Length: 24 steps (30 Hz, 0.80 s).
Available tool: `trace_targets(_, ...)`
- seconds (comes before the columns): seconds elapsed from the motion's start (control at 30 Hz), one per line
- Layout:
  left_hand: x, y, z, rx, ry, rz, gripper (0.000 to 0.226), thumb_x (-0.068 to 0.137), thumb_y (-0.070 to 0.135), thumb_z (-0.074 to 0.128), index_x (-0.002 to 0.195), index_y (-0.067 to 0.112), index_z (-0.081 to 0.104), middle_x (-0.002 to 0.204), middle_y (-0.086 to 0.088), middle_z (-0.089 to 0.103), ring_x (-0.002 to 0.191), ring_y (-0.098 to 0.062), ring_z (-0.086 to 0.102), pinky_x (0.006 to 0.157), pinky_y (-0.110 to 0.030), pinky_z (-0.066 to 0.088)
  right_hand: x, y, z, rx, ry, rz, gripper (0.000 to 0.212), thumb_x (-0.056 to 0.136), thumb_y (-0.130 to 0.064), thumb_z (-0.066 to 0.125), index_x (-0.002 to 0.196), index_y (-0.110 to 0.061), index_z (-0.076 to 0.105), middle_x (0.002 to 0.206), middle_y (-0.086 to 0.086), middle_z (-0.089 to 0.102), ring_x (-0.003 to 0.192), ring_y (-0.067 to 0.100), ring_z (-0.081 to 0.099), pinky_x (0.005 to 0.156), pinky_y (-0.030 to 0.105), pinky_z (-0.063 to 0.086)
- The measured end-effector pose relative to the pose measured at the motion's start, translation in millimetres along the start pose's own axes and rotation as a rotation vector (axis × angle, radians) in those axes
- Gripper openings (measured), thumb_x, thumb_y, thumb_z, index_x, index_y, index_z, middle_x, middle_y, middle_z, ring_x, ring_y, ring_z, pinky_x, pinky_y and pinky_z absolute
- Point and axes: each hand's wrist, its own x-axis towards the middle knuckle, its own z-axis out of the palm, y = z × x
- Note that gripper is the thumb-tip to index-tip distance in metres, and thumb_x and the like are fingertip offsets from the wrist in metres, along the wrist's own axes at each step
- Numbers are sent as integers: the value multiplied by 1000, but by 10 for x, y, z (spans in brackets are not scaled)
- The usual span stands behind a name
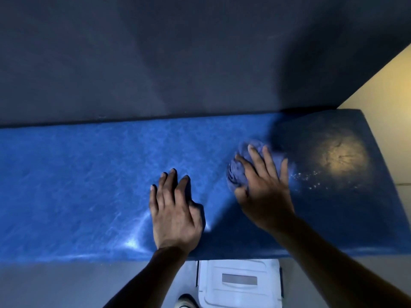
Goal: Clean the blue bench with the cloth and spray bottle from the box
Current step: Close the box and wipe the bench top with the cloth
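1. Now the right hand (pixel 262 187) is pressing the cloth (pixel 236 174) onto the blue worktop (pixel 89 185) at 3 o'clock, grip released.
2. Left hand (pixel 175 216) is resting flat beside it, grip released.
3. Box (pixel 240 283) is sitting at 6 o'clock.

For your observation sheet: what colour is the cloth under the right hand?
Purplish blue cloth, seen best in the head view.

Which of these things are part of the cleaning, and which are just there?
Part of the job:
blue bench
cloth under the right hand
left hand resting on the bench
white box

Just there:
dark wall
shoe
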Motion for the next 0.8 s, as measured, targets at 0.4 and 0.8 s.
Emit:
trace_targets(0.4, -39, 82, -82, -37, -56, -34, 61, 83, 24, 49, 143, 15, 46, 161, -13, 34, 156, -33, 21, 126, -56, 12, -928, 356, -153, -34, -74, -178, 66, 76, -51, 67, 133, -19, 63, 159, 1, 44, 153, 32, 30, 117, 68, 25)
trace_targets(0.8, -231, 1345, 210, -2, -63, -106, 64, 87, 30, 41, 150, 18, 43, 168, -10, 26, 158, -27, 18, 126, -56, 15, -284, 1256, -486, -141, -336, -890, 80, 76, -48, 58, 154, -39, 38, 169, 0, 23, 158, 24, 14, 126, 55, 11)
